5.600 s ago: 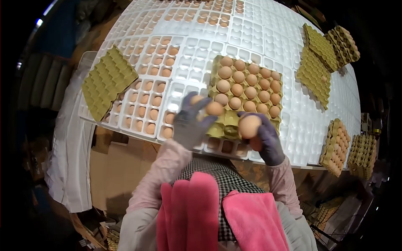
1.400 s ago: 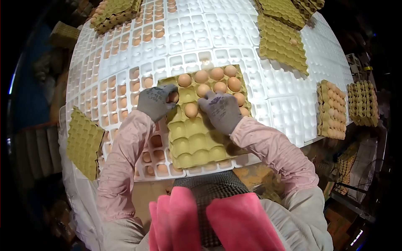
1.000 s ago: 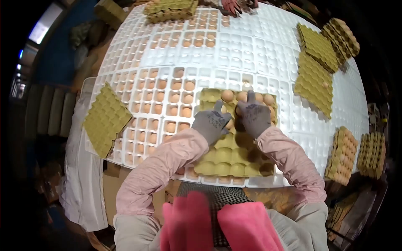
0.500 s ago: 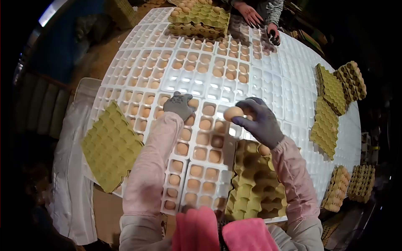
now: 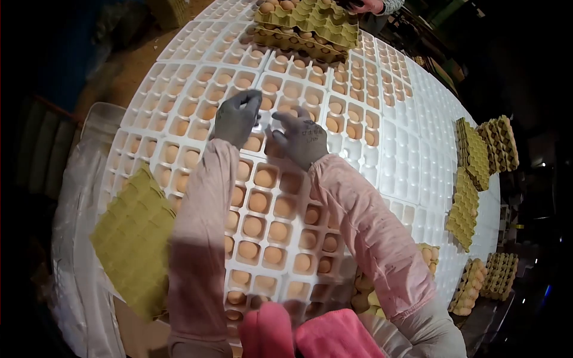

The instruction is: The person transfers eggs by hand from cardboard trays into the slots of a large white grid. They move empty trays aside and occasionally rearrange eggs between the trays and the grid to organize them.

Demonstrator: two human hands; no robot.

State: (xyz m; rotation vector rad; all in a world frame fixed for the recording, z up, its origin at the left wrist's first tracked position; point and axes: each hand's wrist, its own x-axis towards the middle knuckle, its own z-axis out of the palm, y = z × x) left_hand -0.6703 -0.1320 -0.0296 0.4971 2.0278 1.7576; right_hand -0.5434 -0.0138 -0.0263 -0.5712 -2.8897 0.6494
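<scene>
My left hand (image 5: pixel 237 121), in a grey glove, is raised over the white egg trays, its fingers curled together. Whatever they may hold is hidden. Close beside it, my right hand (image 5: pixel 303 140), gloved too, reaches into the cells of a white tray (image 5: pixel 352 149). Its thumb and index finger are apart, and I see no egg between them. A brown egg (image 5: pixel 288 111) lies just beyond its fingertips. Nearer to me, an egg (image 5: pixel 265 176) and several others sit one per cell.
A stack of pulp trays with eggs (image 5: pixel 304 39) stands at the far side, near another person's hand (image 5: pixel 367 6). An olive pulp tray (image 5: pixel 134 238) lies at left. More pulp trays (image 5: pixel 462 209) lie at right, with an egg-filled tray (image 5: pixel 468 286) at the right edge.
My right hand has moved left and forward into the trays; the egg it held no longer shows in it. My left hand has moved forward and curled. The other person's hands have drawn back.
</scene>
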